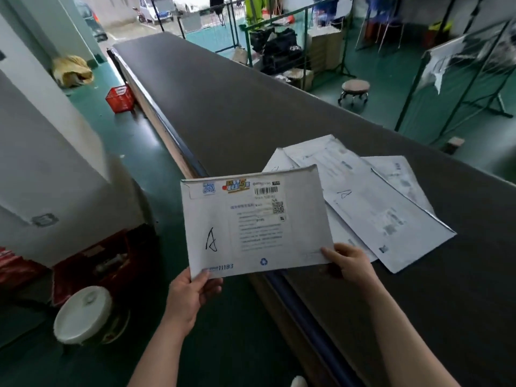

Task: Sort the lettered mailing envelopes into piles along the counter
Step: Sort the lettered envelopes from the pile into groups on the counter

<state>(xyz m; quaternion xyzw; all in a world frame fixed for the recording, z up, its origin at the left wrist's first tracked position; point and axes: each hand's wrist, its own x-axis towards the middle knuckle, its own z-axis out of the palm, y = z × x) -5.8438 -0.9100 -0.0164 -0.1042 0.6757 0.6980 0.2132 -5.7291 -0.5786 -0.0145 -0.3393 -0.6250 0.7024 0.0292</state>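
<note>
1. Envelope [257,222], marked "A", is held in the air over the near edge of the counter [223,107], printed face toward me, long axis left to right, top edge away from me.
2. I judge it light, thin and floppy; I would grip its corners.
3. Pile [371,202] on the counter shows "A".
4. Left hand [190,297] and right hand [349,263] each pinch a bottom corner.

Single head cam, wide-angle, worn by the person. Looks forward and down along the long tabletop [251,113], which runs away diagonally to upper left. Hands sit close at bottom centre; floor [134,152] and room beyond stay far, edges distorted.
</note>
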